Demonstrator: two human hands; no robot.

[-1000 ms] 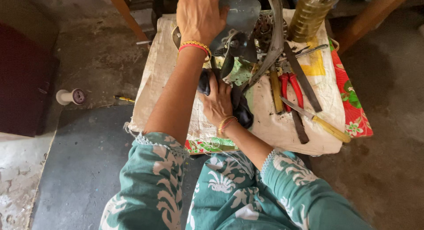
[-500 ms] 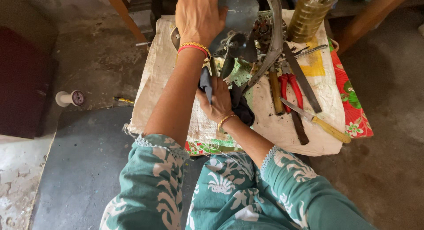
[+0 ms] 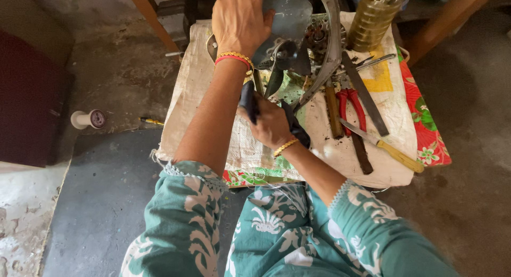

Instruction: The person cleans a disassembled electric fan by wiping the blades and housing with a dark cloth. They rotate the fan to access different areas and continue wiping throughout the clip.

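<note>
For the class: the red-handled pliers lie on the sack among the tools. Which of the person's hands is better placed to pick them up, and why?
Probably the right hand: it lies nearer the red-handled pliers, with bare sack between. It grips a dark tool, though, which it would have to put down. The left hand grips the grey metal part, farther off.

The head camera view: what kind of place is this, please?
Probably a small home or roadside repair workspace on a bare concrete floor. Red-handled pliers, a screwdriver and a bottle of yellowish oil lie on a sack cloth beside greasy metal parts.
</note>
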